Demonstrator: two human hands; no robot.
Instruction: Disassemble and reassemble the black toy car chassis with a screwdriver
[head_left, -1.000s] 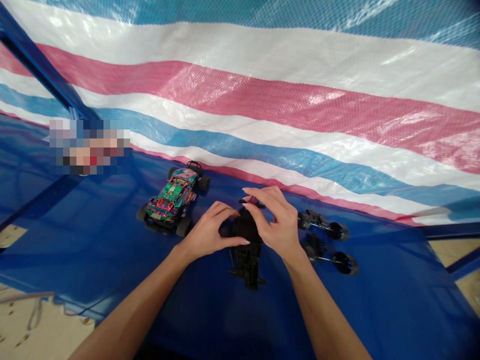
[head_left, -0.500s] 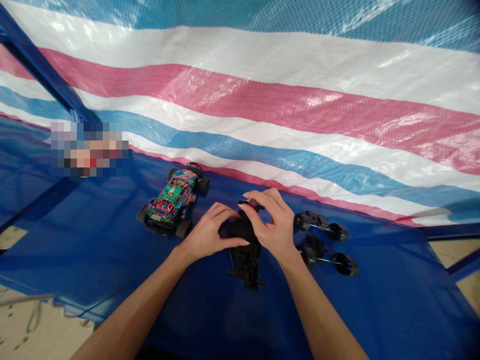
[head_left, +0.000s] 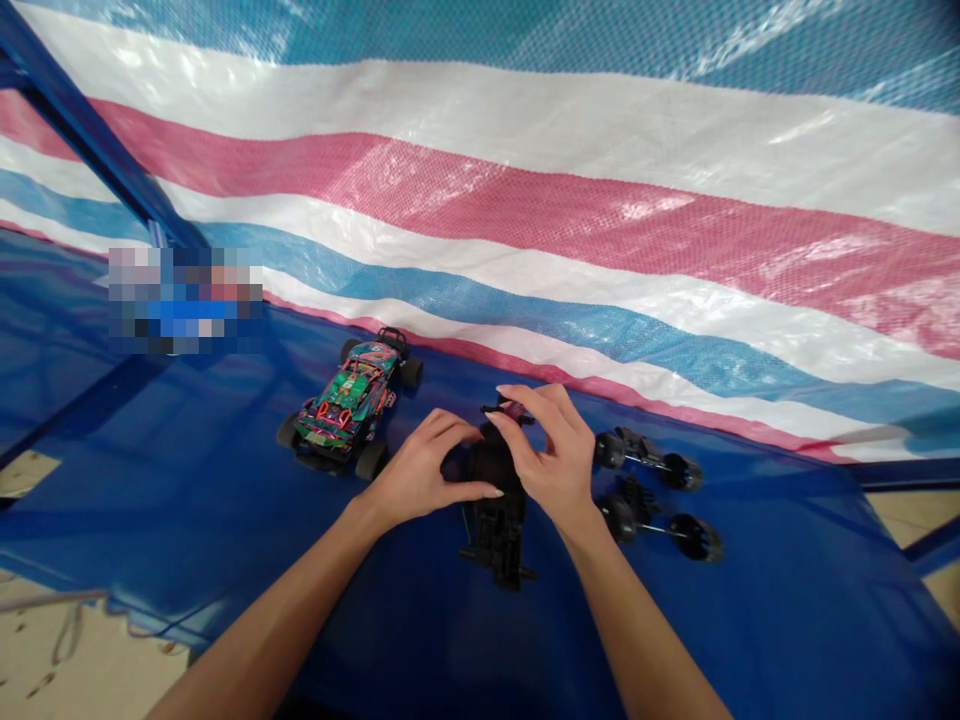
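In the middle of the blue table lies a black toy car chassis point(head_left: 499, 535). My left hand point(head_left: 427, 465) grips its left side, the thumb lying across the body and the fingers at the far left edge. At the chassis's far end, my right hand point(head_left: 551, 450) has its thumb and fingers closed around a small dark purplish part point(head_left: 516, 411). Whether that part is fixed to the chassis I cannot tell. Right of my right hand lie two black axle assemblies with wheels, a far one point(head_left: 645, 457) and a near one point(head_left: 660, 520).
A colourful toy car point(head_left: 349, 405) in green and pink stands left of my hands. Behind the table point(head_left: 810, 600) hangs a striped tarp point(head_left: 570, 210) in red, white and blue. A blue metal post point(head_left: 90, 140) rises at the left, near a pixelated patch.
The whole view has shifted slightly, so things sit a little lower and further right. Both hands keep nearly the same hold on the chassis and the small part.
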